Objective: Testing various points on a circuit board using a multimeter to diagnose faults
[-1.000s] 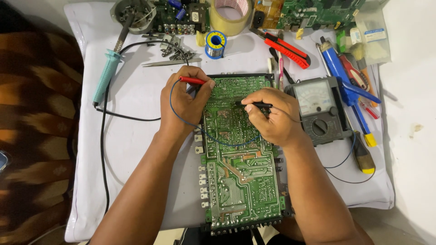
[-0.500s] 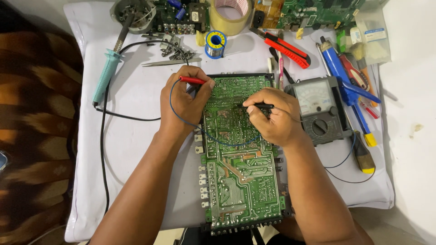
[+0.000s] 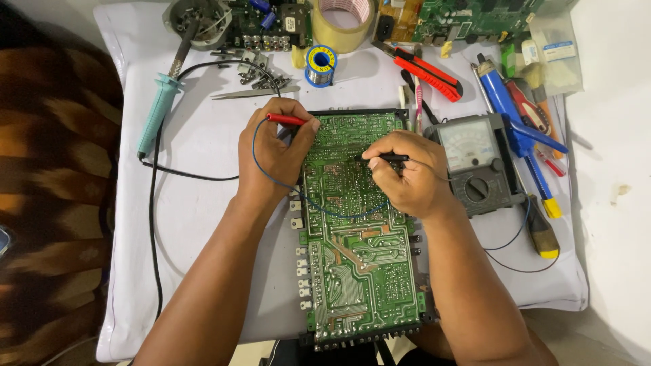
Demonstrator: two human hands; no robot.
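Note:
A large green circuit board [image 3: 359,271] lies solder side up on a white cloth [image 3: 203,203]. My left hand [image 3: 274,152] grips a red test probe [image 3: 285,120], its tip at the board's upper left edge. My right hand [image 3: 407,173] pinches a black test probe [image 3: 386,157], its tip pressed on the board's upper middle. A thin blue wire [image 3: 261,173] loops from the left hand across the board. A grey analogue multimeter [image 3: 475,163] sits right beside my right hand.
A teal-handled soldering iron [image 3: 159,112] lies at the left with its black cable [image 3: 152,224]. At the back are a solder spool [image 3: 320,64], tape roll [image 3: 342,20], tweezers [image 3: 254,91], red cutter [image 3: 424,68], more boards. Blue pump [image 3: 505,105] and screwdrivers at right.
My right hand has shifted the black probe slightly on the board. The left hand and red probe stay where they were.

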